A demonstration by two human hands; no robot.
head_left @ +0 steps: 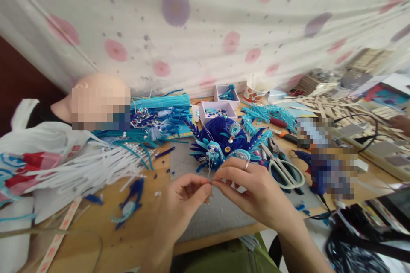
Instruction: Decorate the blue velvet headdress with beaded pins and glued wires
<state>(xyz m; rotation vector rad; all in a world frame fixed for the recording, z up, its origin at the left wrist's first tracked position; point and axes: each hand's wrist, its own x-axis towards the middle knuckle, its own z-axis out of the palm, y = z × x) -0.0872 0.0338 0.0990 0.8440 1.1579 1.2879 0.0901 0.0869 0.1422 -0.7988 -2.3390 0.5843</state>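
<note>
A blue and turquoise ornament [216, 134], leafy and set with jewels and beads, stands on the grey mat [218, 222] at the middle of the table. Thin pale thread [209, 169] runs down from its front to my fingers. My left hand [190, 198] is closed in a pinch on the thread's lower part. Right beside it, my right hand [251, 183], wearing a ring, pinches the thread too, thumb against forefinger. The fingertips of both hands nearly touch. Whether a tiny bead sits between them is too small to tell.
Scissors with pale handles [285, 172] and a blue glue gun [315, 170] lie to the right. Behind the ornament are a box of beads [219, 111] and a second small box [226, 94]. White strips [92, 164] and a mannequin head [96, 98] are at left.
</note>
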